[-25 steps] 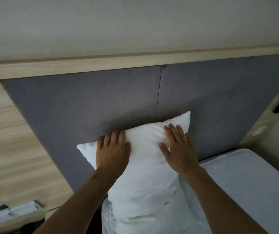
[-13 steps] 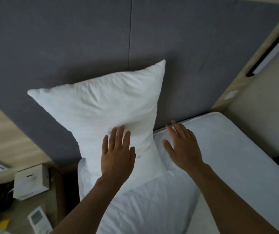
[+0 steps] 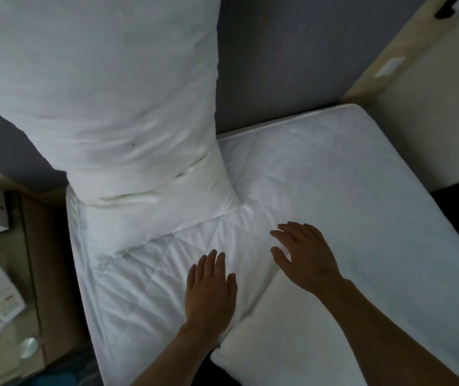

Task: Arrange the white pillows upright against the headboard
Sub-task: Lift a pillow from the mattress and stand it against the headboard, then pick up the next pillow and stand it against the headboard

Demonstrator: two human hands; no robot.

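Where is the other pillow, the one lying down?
In the head view, the flat pillow lies on the mattress at the bottom, under the right hand and forearm, just right of the left hand.

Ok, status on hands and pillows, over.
Left hand and right hand open, empty, over the mattress. One pillow upright against the headboard. Second pillow lying flat under the right forearm. Nothing blocking.
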